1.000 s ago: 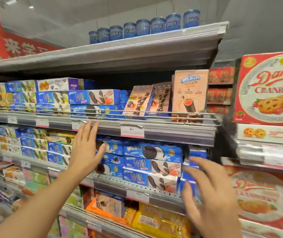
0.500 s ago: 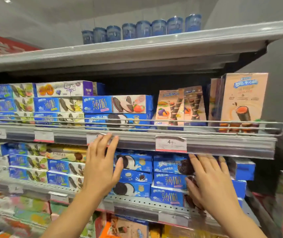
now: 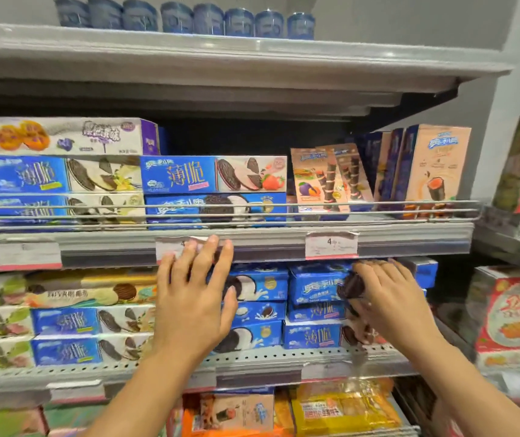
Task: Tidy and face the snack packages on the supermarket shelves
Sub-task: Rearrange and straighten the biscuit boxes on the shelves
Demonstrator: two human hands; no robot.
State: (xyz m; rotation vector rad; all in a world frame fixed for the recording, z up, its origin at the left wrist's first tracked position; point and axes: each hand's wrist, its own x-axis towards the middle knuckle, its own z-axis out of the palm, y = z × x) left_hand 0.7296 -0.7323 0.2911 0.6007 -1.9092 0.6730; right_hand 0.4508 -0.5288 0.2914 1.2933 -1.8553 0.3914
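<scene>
**shelfnerd:** Snack packages (image 3: pixel 254 283) on the middle shelf (image 3: pixel 252 357) — blue cookie boxes stacked three high, right under the price rail (image 3: pixel 252 247). Left hand (image 3: pixel 194 307) is laid flat on the fronts of the left stack, fingers straight and slightly spread, pressing rather than gripping. Right hand (image 3: pixel 391 305) sits on the right stack (image 3: pixel 315 287) next to it; fingers look loosely bent over the box fronts, but it's blurry, so I honestly can't tell if it's holding one or just pushing.

**aisle9:** How far along would you say?

**shelfnerd:** Early-to-middle, I'd guess. The blue boxes on the upper shelf (image 3: pixel 214 175) look squared up already, labels out. The two stacks under the hands don't sit quite flush with each other — that's the bit in hand. The tall orange boxes (image 3: pixel 324 181) up top lean against each other, so those look left to do, and the lower shelves are too blurred to judge.

**aisle9:** Orientation?

**shelfnerd:** Boxes lie flat, long axis running left-right along the shelf, printed long faces pointing out at the aisle.
</scene>
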